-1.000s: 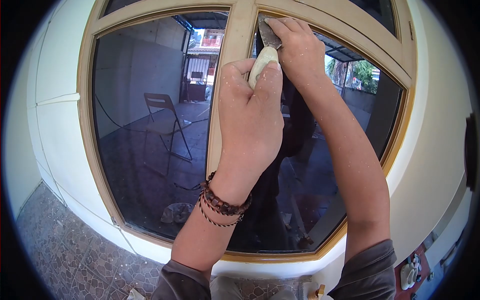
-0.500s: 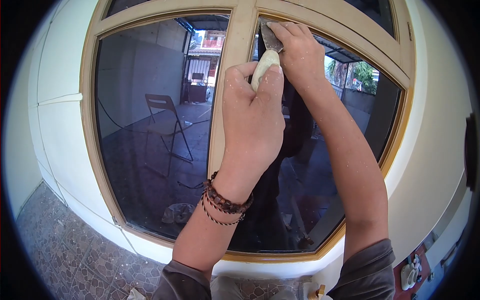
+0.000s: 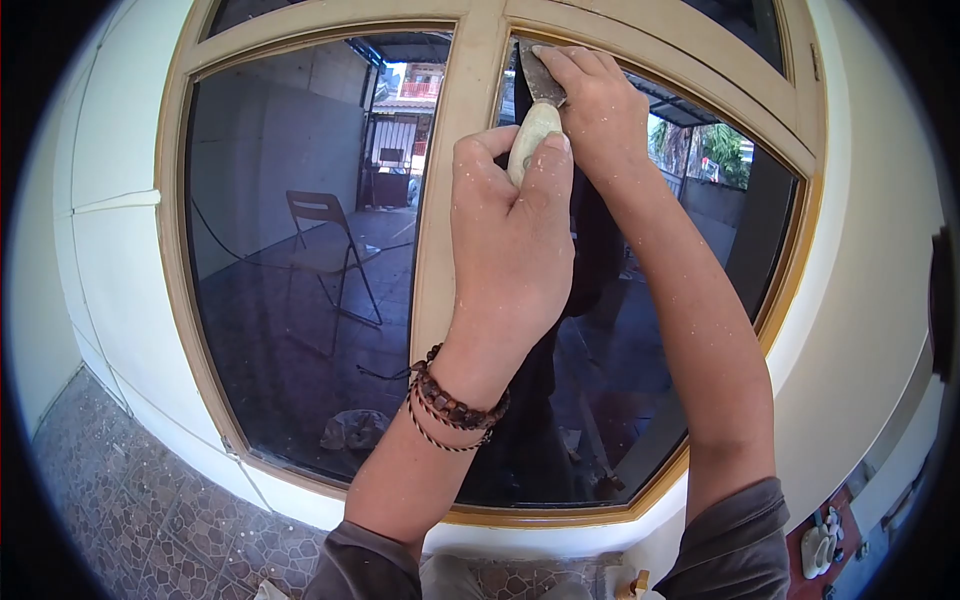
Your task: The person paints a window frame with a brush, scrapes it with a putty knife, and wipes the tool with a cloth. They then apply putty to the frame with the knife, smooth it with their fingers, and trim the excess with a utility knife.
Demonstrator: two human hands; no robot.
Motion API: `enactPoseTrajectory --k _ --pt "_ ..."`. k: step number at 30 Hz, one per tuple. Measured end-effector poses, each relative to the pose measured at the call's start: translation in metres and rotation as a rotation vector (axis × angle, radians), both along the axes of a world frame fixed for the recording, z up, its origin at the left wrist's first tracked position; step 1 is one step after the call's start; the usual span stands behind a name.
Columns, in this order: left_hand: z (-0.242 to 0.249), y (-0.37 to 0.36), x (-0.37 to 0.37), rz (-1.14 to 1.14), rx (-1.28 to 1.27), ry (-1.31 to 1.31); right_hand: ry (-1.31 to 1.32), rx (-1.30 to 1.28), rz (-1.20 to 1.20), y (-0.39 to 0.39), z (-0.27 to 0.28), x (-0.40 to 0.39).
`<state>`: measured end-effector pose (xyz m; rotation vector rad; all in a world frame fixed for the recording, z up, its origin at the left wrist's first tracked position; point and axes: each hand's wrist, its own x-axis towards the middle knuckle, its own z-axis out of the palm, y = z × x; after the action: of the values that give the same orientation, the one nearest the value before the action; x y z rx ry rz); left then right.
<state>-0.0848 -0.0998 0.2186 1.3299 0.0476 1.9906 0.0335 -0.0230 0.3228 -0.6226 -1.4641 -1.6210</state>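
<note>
My left hand, with bracelets at its wrist, is closed around the pale handle of a scraper. The scraper's metal blade points up into the top left corner of the right window pane, beside the wooden frame. My right hand presses its fingertips on the blade, its fingers bent and close together. Small pale specks dot both hands and forearms.
The left window pane reflects a folding chair and a courtyard. Below lies a patterned stone floor. White walls flank the window. Pale shoes sit on a red surface at the lower right.
The view has shifted slightly, so the window frame appears a little further left. Both hands keep their hold on the scraper, which stands slightly more upright.
</note>
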Motion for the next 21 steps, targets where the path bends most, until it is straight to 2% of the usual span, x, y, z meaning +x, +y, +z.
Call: enactPoseTrajectory --k 14,21 --pt "-0.004 0.01 0.012 0.08 0.002 0.028 -0.038 0.003 -0.006 -0.003 0.002 0.006" --pt "-0.005 0.009 0.012 0.045 -0.008 0.012 -0.062 0.003 0.002 -0.001 0.003 0.008"
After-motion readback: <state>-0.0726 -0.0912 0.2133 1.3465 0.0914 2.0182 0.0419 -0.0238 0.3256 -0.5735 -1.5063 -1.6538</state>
